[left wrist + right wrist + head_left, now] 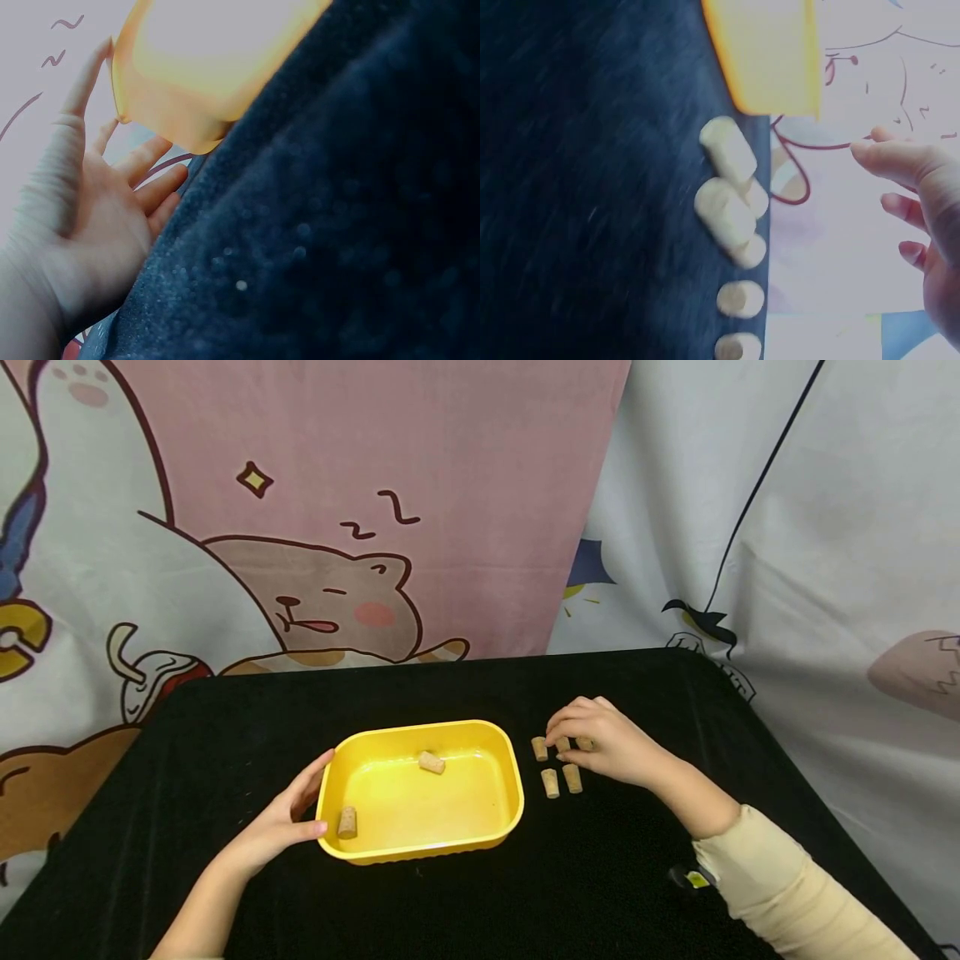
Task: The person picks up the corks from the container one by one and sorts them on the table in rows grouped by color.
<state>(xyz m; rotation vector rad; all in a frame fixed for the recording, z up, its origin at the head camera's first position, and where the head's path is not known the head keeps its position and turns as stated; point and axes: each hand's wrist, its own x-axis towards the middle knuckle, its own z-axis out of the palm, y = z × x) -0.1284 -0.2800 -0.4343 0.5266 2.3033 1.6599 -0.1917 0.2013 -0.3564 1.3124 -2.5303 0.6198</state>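
My left hand (pixel 281 822) touches the left end of a shallow yellow plastic basin (pixel 420 852), thumb on the near side and a finger at the far corner. In the left wrist view its fingers are mostly straight against the basin's wall. Inside the basin lie two tapered corks, one cork (pixel 431 762) near the far side and another cork (pixel 347 822) at the left. My right hand (pixel 607 743) hovers over several corks (pixel 551 783) right of the basin, partly hiding some. The right wrist view shows its fingers (pixel 896 161) apart with nothing between them.
A black cloth (pixel 600 877) covers the table. Behind it hangs a printed curtain (pixel 480 527) with cartoon animals. A small black object with a yellow-green mark (pixel 696 879) shows beside the right sleeve (pixel 780 877).
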